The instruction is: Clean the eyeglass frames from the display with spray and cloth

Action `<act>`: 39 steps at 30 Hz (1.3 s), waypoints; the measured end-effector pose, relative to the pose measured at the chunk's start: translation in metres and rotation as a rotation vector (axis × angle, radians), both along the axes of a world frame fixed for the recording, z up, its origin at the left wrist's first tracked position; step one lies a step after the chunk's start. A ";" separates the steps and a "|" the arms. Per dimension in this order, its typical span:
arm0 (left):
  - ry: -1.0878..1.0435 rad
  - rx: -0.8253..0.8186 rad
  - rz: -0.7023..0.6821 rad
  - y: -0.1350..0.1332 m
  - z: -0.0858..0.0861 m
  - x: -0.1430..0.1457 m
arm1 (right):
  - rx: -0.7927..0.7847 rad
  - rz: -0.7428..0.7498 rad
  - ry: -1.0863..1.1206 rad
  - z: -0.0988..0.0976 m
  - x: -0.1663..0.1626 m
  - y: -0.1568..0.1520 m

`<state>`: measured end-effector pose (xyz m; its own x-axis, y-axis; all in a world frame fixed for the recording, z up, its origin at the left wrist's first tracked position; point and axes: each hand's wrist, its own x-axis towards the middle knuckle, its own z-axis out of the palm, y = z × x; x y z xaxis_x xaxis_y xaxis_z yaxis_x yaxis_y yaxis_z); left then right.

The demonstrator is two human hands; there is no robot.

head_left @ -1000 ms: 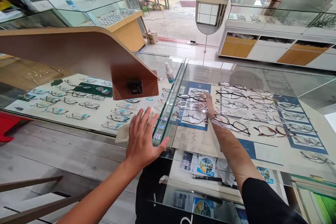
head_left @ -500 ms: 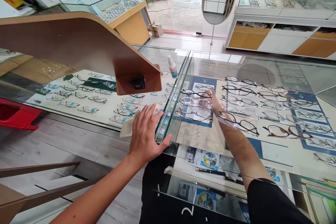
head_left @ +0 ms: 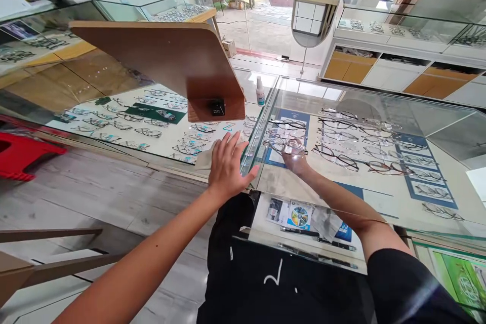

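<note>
My left hand (head_left: 228, 167) lies flat with its fingers spread on the corner of the glass counter (head_left: 261, 131), resting on a pale cloth (head_left: 205, 160). My right hand (head_left: 296, 162) reaches inside the display case under the glass top. Its fingers are closed on a pair of clear-framed glasses (head_left: 285, 146), just in front of the blue mat (head_left: 288, 116). Rows of other glasses (head_left: 341, 136) lie on the case floor to the right of that hand.
A small spray bottle (head_left: 260, 91) stands on the glass behind. A wooden panel (head_left: 163, 61) with a black block juts over the left case, which holds more glasses (head_left: 125, 126). Leaflets (head_left: 294, 214) and pens (head_left: 319, 234) lie on the lower shelf. A red stool (head_left: 18, 154) is at the left.
My right hand has drawn back toward me from the far rows of frames, bringing a clear-framed pair with it. My left hand has stayed on the cloth.
</note>
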<state>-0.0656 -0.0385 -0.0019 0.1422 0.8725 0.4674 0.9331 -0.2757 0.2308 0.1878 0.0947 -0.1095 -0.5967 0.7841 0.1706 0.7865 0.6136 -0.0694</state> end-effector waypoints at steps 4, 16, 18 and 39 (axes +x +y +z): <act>-0.018 0.016 0.006 0.000 -0.002 0.002 | -0.096 0.033 -0.157 0.013 -0.001 -0.068; -0.071 -0.018 -0.010 -0.001 0.001 0.005 | -0.428 0.287 -0.429 0.131 0.027 -0.219; -0.060 -0.010 -0.008 -0.002 0.001 0.006 | -0.410 0.272 -0.438 0.161 0.030 -0.227; -0.058 0.050 -0.045 -0.002 0.000 0.003 | -0.025 0.091 -0.116 0.182 0.023 0.101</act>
